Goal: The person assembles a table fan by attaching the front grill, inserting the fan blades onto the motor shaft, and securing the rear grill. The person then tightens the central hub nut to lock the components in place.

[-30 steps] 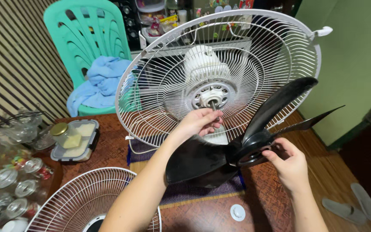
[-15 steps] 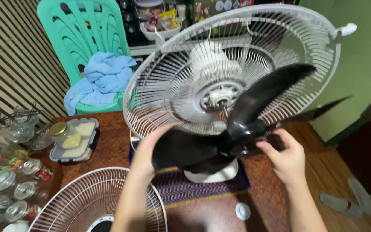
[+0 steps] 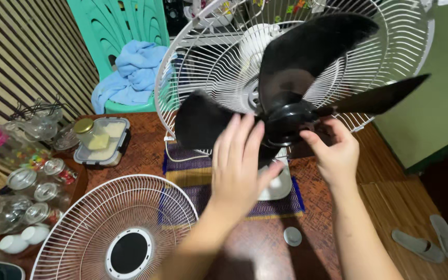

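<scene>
Head view: both hands hold the black fan blade (image 3: 307, 67) up in front of the white rear grille (image 3: 390, 46). The left hand (image 3: 239, 161) lies flat, fingers spread against one blade; the right hand (image 3: 333, 153) pinches the hub. The front grille (image 3: 79, 228) lies on the counter (image 3: 265, 254).

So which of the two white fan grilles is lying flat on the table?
The front grille at lower left, with the round centre disc, lies flat; the rear grille stands upright behind the black blade.
</scene>
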